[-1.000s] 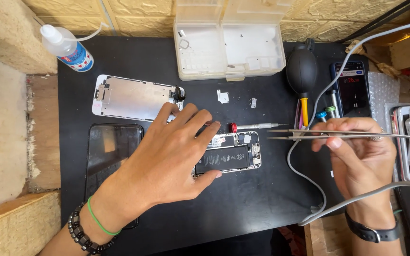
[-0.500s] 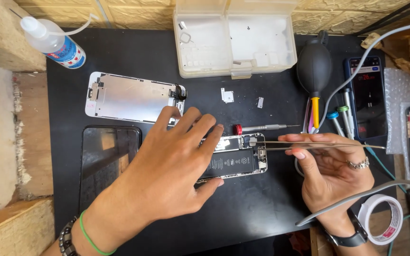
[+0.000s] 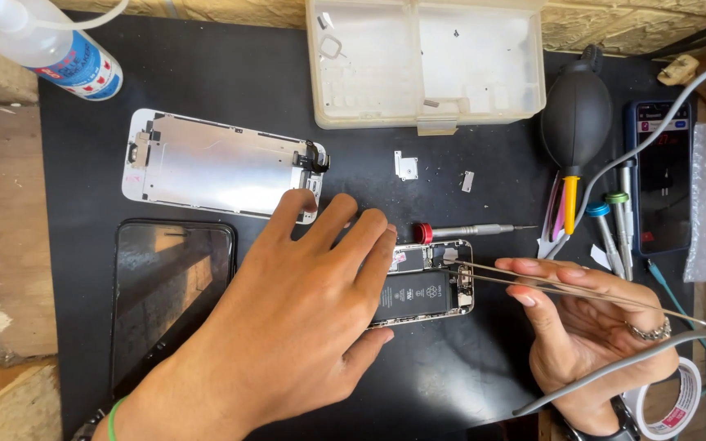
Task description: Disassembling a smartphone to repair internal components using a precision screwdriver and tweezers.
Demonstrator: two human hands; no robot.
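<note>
Since the earlier frame the right hand (image 3: 590, 327) has come in from 3 o'clock, and the tweezers (image 3: 565, 286) now have their tips on the opened phone (image 3: 422, 282) instead of hovering off to its right. The left hand (image 3: 304, 318) has barely shifted.

Step in hand, by the look of it: picking at a small part on the board at the phone's right end, beside the battery (image 3: 412, 296). The next move calls for a steady fine pinch, with the chassis kept from sliding.

Left hand: flat, fingers spread wide, palm down over the phone's left half, pinning it to the black mat (image 3: 206, 73); it grips nothing. Right hand: fingers pinched narrow around the tweezer shanks, palm turned up, wrist low at 4 o'clock.

The phone sits mid-mat. Detached screen assembly (image 3: 222, 167) at 10 o'clock from it, red-capped screwdriver (image 3: 467, 232) just above at 12, parts tray (image 3: 426, 65) further up, dust blower (image 3: 575, 122) at 2 o'clock, dark glass panel (image 3: 173, 286) at 9.
</note>
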